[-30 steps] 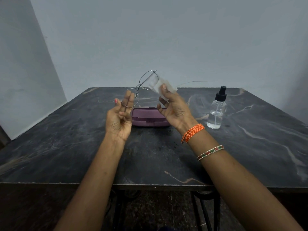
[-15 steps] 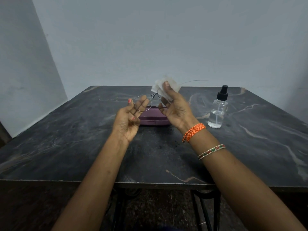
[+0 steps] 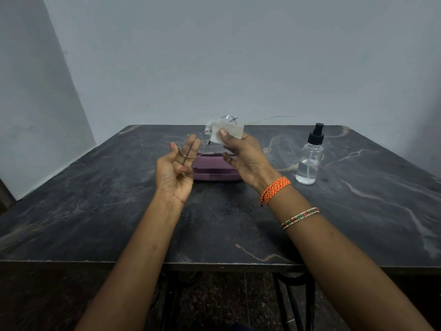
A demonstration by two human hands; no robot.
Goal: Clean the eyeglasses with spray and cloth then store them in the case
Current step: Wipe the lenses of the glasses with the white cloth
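Eyeglasses [image 3: 192,145]: held above the purple case [image 3: 216,172], tilted steeper than half a second ago, far lens now raised. Left hand [image 3: 176,169]: fingers pinching near lens rim. Right hand [image 3: 247,156]: thumb and fingers pinching white cloth [image 3: 224,132] over far lens; spray bottle [image 3: 309,161] unmoved on table [image 3: 95,199].

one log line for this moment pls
step: wiping lens | left hand: holds eyeglasses | right hand: pinches cloth | case: shut

No legible text, labels, brands or nos. anywhere. Bottle [image 3: 309,161]: clear, no label seen. Case [image 3: 214,172]: plain purple, no markings. Cloth [image 3: 226,132]: plain white, no print. Table [image 3: 95,199] and wall: no signs.
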